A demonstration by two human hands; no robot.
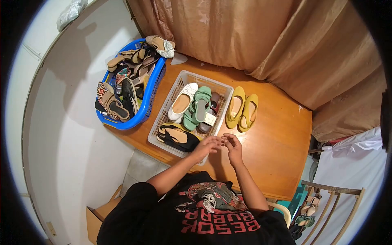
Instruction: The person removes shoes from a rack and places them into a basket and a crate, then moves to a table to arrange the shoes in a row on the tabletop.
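Note:
My left hand [209, 148] hovers over the near right corner of a white plastic basket [187, 73], its fingers loosely bent and apart. Close beside it, my right hand [233, 148] is above the table with half-curled fingers, its fingertips almost meeting the left ones. No held item shows in either hand. Inside the basket are white flats [181, 102], green sandals [201, 107], dark brown slippers [210, 118] and black flats [179, 139] with a yellowish shoe partly hidden beneath. A pair of mustard-yellow flats [243, 109] stands on the table, right of the basket.
A blue laundry basket [143, 112] heaped with shoes stands at the table's left end. Brown curtains [228, 32] hang behind the wooden table [277, 163]. At lower right are a wooden rack [337, 190] and more shoes [308, 210]; a cardboard box [98, 216] sits lower left.

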